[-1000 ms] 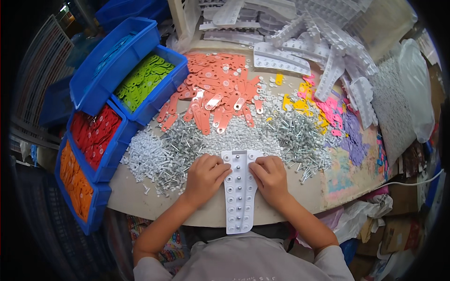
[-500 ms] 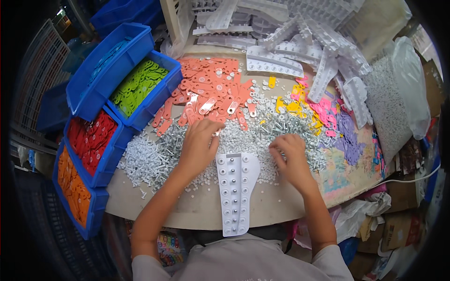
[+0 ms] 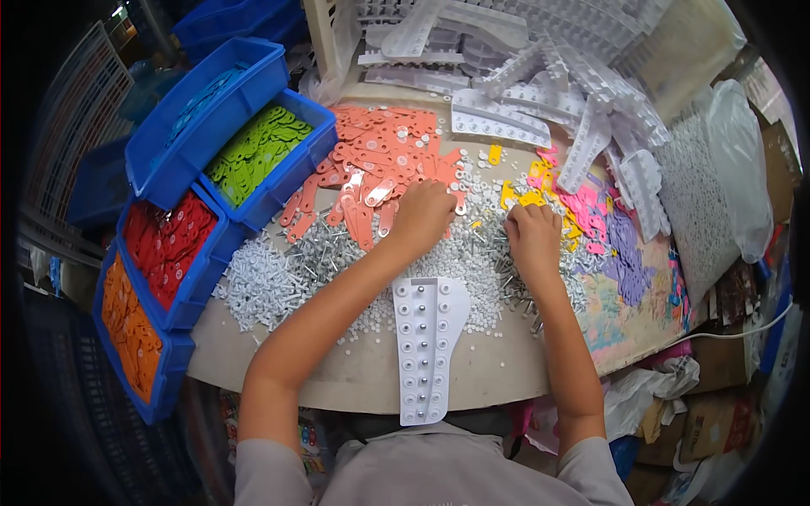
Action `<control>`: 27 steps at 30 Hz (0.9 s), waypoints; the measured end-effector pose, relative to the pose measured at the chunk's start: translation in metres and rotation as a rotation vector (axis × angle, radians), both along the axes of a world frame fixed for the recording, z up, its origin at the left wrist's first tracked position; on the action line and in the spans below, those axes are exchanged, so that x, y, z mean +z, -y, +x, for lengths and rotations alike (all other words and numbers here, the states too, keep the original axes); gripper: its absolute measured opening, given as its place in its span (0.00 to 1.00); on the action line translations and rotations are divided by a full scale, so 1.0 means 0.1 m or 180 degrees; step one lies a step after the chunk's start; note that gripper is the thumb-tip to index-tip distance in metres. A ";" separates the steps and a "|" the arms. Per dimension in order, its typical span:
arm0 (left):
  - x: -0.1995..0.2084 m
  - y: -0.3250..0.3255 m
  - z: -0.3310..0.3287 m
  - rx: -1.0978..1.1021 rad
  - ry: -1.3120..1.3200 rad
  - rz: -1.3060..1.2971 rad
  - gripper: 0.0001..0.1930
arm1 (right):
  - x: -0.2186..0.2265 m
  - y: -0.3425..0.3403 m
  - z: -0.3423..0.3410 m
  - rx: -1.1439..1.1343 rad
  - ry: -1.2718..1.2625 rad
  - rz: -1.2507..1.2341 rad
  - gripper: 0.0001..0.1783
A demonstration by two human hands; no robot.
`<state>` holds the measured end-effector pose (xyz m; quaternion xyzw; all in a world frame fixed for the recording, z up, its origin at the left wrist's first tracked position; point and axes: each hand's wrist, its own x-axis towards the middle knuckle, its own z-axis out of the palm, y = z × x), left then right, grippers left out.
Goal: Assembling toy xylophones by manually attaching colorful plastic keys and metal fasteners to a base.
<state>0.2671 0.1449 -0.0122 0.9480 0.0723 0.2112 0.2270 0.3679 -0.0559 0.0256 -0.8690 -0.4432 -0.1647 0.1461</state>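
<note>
My left hand [image 3: 424, 212] reaches over the right edge of the heap of salmon-coloured plastic strips [image 3: 371, 152], fingers curled down and closed; whatever they grip is hidden. Beside the yellow plastic pieces [image 3: 528, 198], my right hand [image 3: 535, 240] has its thumb and fingers drawn together over the metal screws [image 3: 516, 282]; I cannot make out anything between them. Below both hands a white plastic jig [image 3: 429, 354] lies at the table's near edge. Round white sockets run along its two sides, with a row of metal studs down its middle groove. Small white caps [image 3: 481, 295] spread around its far end.
Blue bins [image 3: 278, 198] of green, red, orange and blue strips stand at the left. White screws [image 3: 261, 282] are heaped beside them. White plastic jigs [image 3: 498, 118] pile up at the back. Pink pieces [image 3: 586, 207], purple pieces [image 3: 629, 253] and a full clear bag [image 3: 704, 185] sit right.
My left hand has moved right and farther away, from the metal screws to the salmon strips. My right hand has moved slightly farther away, toward the yellow pieces. The jig stays in place.
</note>
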 end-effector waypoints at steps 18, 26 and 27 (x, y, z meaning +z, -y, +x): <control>0.64 0.41 -1.46 0.0045 -0.0108 -0.3281 0.05 | 0.34 0.37 -0.89 0.0442 -0.2457 0.0825 0.04; 0.49 0.67 -1.99 0.0303 -0.0348 -0.2433 0.05 | 0.32 0.41 -1.32 0.0887 -0.3195 0.0270 0.05; 0.44 0.67 -1.97 0.0208 -0.0110 -0.2123 0.04 | 0.32 0.39 -1.34 0.0900 -0.2973 0.0207 0.05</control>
